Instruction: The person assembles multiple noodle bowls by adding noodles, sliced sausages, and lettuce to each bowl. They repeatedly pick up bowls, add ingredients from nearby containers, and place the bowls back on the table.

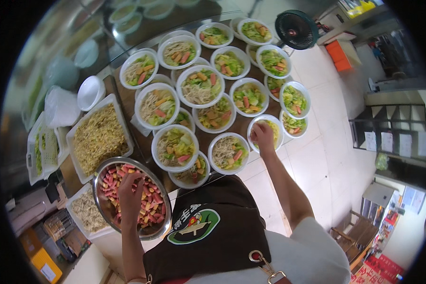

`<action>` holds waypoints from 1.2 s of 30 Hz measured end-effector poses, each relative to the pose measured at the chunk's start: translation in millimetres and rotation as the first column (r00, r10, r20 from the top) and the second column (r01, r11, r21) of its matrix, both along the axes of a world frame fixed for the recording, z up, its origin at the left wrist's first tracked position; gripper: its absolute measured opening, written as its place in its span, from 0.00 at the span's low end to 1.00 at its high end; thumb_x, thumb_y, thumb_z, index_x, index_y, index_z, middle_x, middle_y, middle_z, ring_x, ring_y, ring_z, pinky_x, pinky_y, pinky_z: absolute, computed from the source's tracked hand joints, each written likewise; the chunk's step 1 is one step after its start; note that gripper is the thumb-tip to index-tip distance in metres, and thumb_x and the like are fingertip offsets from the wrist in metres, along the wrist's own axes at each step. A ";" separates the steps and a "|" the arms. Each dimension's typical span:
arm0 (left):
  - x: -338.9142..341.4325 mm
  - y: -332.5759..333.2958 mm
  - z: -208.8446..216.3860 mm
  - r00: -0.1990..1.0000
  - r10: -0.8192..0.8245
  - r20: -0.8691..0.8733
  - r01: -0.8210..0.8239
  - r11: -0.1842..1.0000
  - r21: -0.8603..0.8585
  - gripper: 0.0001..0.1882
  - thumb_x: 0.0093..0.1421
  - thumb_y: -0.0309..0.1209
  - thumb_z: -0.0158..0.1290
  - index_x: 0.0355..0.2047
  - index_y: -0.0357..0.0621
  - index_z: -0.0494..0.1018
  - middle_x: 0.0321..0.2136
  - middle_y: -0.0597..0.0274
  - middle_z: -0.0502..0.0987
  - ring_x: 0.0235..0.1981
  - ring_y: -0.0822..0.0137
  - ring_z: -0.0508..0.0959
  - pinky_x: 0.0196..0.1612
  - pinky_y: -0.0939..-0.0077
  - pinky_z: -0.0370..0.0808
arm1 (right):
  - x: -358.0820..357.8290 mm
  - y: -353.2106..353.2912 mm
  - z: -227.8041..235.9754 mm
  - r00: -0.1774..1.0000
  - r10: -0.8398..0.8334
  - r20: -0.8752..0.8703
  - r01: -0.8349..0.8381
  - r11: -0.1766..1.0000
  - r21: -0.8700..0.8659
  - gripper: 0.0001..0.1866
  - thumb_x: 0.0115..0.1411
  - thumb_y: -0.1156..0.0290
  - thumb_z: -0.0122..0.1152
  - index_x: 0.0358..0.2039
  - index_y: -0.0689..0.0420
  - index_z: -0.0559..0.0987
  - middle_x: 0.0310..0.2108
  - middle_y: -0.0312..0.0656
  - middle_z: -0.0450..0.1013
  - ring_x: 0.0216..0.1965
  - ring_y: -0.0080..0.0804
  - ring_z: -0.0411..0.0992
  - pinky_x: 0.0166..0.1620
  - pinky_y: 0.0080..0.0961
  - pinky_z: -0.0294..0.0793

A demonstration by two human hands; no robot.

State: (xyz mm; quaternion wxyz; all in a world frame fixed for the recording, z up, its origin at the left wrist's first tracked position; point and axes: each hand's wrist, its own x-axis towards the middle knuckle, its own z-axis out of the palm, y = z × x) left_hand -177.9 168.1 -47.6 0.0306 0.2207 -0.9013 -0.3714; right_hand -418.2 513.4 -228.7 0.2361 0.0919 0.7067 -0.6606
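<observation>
Head view | salad bowls mostly topped; worktop's near-right-corner bowl seemingly left | left hand in near-left-edge steel basin of pink-yellow chunks, right hand over that bowl; hands apart, grips unclear

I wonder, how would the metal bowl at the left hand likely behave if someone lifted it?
The bowl would probably feel weighty, being wide and holding many pink and yellow pieces. Its shiny metal suggests it would stay stiff, though perhaps slippery. Tilted, it may spill, as the pieces lie loose.
</observation>
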 end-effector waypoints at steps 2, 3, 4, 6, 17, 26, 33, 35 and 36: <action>0.7 2.1 -2.8 1.000 0.006 0.003 -0.006 1.000 -0.013 0.07 0.51 0.18 0.50 0.32 0.37 0.71 0.28 0.59 0.71 0.28 0.66 0.73 0.32 0.77 0.69 | 43.4 46.0 -3.3 0.947 -0.283 0.150 0.259 0.953 0.160 0.16 0.55 0.63 0.56 0.36 0.62 0.68 0.22 0.40 0.67 0.18 0.27 0.69 0.23 0.19 0.72; 2.4 1.7 -8.8 1.000 0.019 0.020 -0.020 0.999 0.029 0.07 0.52 0.18 0.51 0.32 0.37 0.71 0.27 0.59 0.71 0.27 0.67 0.73 0.32 0.78 0.69 | 60.1 65.3 -12.7 0.896 -0.392 0.207 0.344 0.910 0.233 0.18 0.54 0.62 0.58 0.36 0.63 0.68 0.24 0.40 0.67 0.19 0.28 0.69 0.23 0.20 0.72; -0.8 3.9 -11.2 0.999 0.011 0.031 -0.013 0.999 0.048 0.06 0.52 0.18 0.51 0.32 0.37 0.71 0.27 0.59 0.71 0.27 0.68 0.73 0.31 0.77 0.69 | 68.1 74.1 -15.2 0.829 -0.496 0.257 0.417 0.856 0.307 0.20 0.54 0.60 0.59 0.37 0.63 0.67 0.25 0.41 0.66 0.19 0.28 0.69 0.23 0.22 0.72; -6.0 10.3 -14.2 0.998 -0.006 0.060 0.001 0.996 0.088 0.06 0.52 0.18 0.51 0.32 0.37 0.71 0.26 0.60 0.70 0.26 0.68 0.72 0.31 0.77 0.69 | 66.7 85.1 -23.4 0.760 -0.492 0.425 0.441 0.870 0.220 0.22 0.54 0.61 0.59 0.41 0.63 0.66 0.31 0.43 0.66 0.27 0.32 0.70 0.30 0.27 0.75; 25.5 -18.8 -22.7 0.999 0.000 0.038 0.000 1.000 -0.016 0.07 0.53 0.19 0.50 0.34 0.37 0.71 0.30 0.60 0.73 0.30 0.68 0.74 0.29 0.77 0.70 | 88.0 105.4 -43.2 0.851 -0.326 0.413 0.413 0.900 -0.141 0.18 0.58 0.76 0.44 0.50 0.61 0.61 0.42 0.48 0.68 0.37 0.36 0.72 0.39 0.31 0.78; 13.8 18.6 1.9 0.991 -0.055 -0.118 0.066 0.994 0.091 0.08 0.52 0.18 0.50 0.33 0.38 0.72 0.30 0.59 0.72 0.30 0.69 0.74 0.29 0.80 0.69 | 82.1 -10.9 112.2 0.991 0.098 0.088 -0.065 0.945 -0.321 0.23 0.57 0.75 0.44 0.54 0.60 0.57 0.46 0.44 0.66 0.40 0.30 0.71 0.37 0.25 0.74; -30.6 29.9 56.4 0.922 -0.167 -0.348 0.056 0.950 -0.307 0.12 0.49 0.20 0.53 0.36 0.40 0.72 0.32 0.56 0.72 0.32 0.57 0.74 0.33 0.70 0.72 | 116.5 -145.6 133.7 0.886 0.464 -0.017 -0.436 0.820 -0.371 0.27 0.55 0.77 0.47 0.57 0.57 0.56 0.49 0.41 0.62 0.49 0.26 0.61 0.49 0.24 0.65; -29.7 13.8 54.8 0.940 -0.172 -0.295 0.033 0.906 -0.423 0.12 0.49 0.19 0.53 0.36 0.40 0.73 0.32 0.57 0.71 0.33 0.57 0.74 0.34 0.71 0.72 | 131.2 -171.7 140.4 0.838 0.546 0.023 -0.479 0.755 -0.449 0.25 0.56 0.77 0.47 0.55 0.57 0.56 0.48 0.41 0.62 0.49 0.26 0.61 0.50 0.23 0.63; -26.0 4.3 47.2 0.954 -0.174 -0.245 0.050 0.895 -0.444 0.12 0.49 0.19 0.53 0.36 0.40 0.73 0.32 0.57 0.71 0.33 0.58 0.74 0.34 0.72 0.72 | 136.2 -180.4 145.2 0.813 0.581 0.034 -0.502 0.729 -0.466 0.25 0.56 0.77 0.47 0.54 0.58 0.56 0.48 0.41 0.61 0.50 0.26 0.60 0.50 0.23 0.63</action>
